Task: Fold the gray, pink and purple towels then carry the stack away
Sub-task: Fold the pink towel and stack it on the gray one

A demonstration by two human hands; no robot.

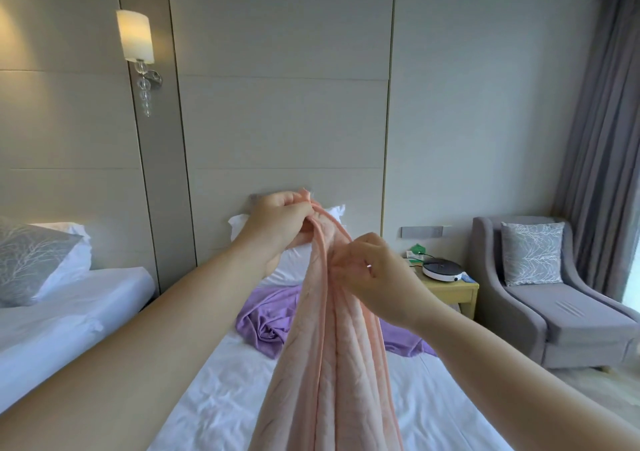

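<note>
Here left hand and right hand pinch the pink towel (bunched, hanging); purple towel behind.

A lit wall lamp glows on the panelled wall above a white bed; a gray armchair and curtain stand at right.

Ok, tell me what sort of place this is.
Likely a twin hotel room: near bed and second bed in white linen, a wall sconce, a gray armchair by the curtain.
</note>
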